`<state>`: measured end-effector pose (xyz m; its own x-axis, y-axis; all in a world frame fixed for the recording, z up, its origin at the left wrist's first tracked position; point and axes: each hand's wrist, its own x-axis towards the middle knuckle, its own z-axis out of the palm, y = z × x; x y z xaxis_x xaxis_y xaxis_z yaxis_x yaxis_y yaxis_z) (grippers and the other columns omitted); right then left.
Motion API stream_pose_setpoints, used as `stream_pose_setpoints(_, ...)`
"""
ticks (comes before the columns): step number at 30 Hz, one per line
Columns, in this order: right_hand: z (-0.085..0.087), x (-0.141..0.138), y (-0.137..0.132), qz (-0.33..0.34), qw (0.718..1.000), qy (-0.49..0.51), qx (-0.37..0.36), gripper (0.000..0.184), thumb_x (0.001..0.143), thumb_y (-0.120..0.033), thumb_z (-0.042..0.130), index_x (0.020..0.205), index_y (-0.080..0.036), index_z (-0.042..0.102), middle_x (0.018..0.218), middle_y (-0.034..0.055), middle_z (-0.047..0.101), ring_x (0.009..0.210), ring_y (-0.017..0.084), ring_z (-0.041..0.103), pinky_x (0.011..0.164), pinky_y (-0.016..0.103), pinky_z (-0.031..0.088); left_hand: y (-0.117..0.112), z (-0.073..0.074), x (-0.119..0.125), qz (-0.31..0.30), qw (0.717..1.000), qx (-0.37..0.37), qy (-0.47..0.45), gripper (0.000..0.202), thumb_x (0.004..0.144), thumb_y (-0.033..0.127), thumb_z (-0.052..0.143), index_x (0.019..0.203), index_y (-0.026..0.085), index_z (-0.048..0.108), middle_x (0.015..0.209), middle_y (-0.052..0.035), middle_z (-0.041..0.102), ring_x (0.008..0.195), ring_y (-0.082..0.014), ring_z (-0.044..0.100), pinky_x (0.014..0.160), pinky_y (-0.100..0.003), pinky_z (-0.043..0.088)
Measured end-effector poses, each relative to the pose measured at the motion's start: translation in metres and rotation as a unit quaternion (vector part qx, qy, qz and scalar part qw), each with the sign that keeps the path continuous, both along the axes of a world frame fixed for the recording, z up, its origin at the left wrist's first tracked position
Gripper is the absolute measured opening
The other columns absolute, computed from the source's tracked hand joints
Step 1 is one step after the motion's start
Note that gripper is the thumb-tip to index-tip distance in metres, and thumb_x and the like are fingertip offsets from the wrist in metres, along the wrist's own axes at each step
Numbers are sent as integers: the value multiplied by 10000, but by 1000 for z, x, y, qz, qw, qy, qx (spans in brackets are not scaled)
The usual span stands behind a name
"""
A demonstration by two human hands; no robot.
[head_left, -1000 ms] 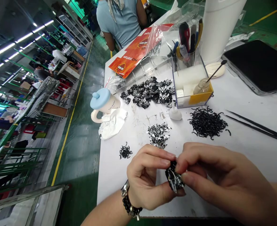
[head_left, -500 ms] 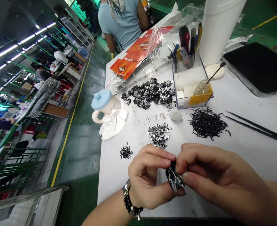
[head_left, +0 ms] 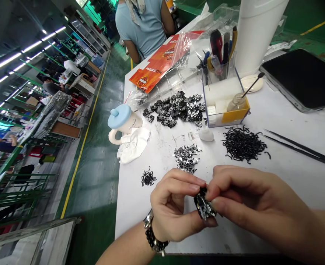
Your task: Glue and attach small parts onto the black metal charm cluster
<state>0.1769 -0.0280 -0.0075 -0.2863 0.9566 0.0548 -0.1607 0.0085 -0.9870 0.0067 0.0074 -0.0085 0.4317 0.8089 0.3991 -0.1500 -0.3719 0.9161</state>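
Between thumb and fingers my left hand (head_left: 172, 208) pinches a small black part with silvery metal pieces (head_left: 203, 207), just above the front of the white table. My right hand (head_left: 248, 195) is closed, with its thumb and index fingertips pressed on the right side of the same part. Whether a tiny piece sits between those fingertips is hidden. Beyond the hands lie a pile of small silver metal pieces (head_left: 187, 158), a heap of short black bent pieces (head_left: 244, 144) and a smaller heap of black pieces (head_left: 148, 177).
Similar black-and-metal parts (head_left: 179, 109) are piled farther back. Black tweezers (head_left: 303, 147) lie at right, near a tablet (head_left: 303, 79). A clear organizer (head_left: 226, 119) holds tools and a small bottle. A blue-lidded mug (head_left: 123, 119) and tissue (head_left: 133, 146) stand left. Another person (head_left: 142, 27) sits beyond.
The part has tilted slightly in my left hand. My right thumb and fingers have shifted a little up and left against it. Everything else on the table stays put.
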Motion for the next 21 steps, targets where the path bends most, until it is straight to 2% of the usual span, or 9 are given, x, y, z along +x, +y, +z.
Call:
stream_pose_setpoints(4, 0, 0, 3, 10, 996, 55, -73, 119, 839, -276, 621, 751, -197, 640, 645, -4, 569, 621, 106, 548, 566, 198, 455, 0, -2, 0, -1, 999, -29, -20, 411, 611, 182, 835, 987, 206, 672, 896, -34, 650, 805, -117, 636, 648, -155, 544)
stream_pose_setpoints(7, 0, -1, 6, 25, 977, 150, -148, 106, 834, -245, 649, 741, -194, 649, 673, -14, 616, 658, 84, 582, 621, 156, 488, 0, -4, 0, -1, 998, -47, -40, 394, 624, 171, 827, 987, 190, 674, 900, -32, 649, 813, -113, 645, 677, -157, 565)
stream_pose_setpoints(10, 1, -2, 8, 37, 958, 212, -191, 65, 809, -195, 684, 747, -193, 668, 692, -20, 643, 695, 82, 619, 668, 142, 515, 0, -6, 0, 5, 997, -63, -41, 388, 627, 172, 825, 984, 194, 674, 904, -30, 650, 812, -115, 650, 683, -169, 576)
stream_pose_setpoints(13, 0, -2, 8, 38, 954, 222, -200, 61, 787, -180, 709, 740, -196, 673, 695, -24, 655, 724, 88, 636, 685, 141, 525, 0, -7, 0, 11, 997, -67, -37, 375, 633, 176, 823, 978, 199, 677, 895, -30, 654, 804, -116, 652, 672, -171, 580)
stream_pose_setpoints(21, 0, -2, 7, 4, 976, 142, -166, 98, 802, -261, 693, 731, -197, 674, 699, -3, 647, 709, 109, 623, 652, 173, 531, -2, -6, 2, 34, 996, -78, -36, 367, 614, 152, 829, 951, 189, 689, 883, -36, 657, 792, -120, 649, 657, -173, 586)
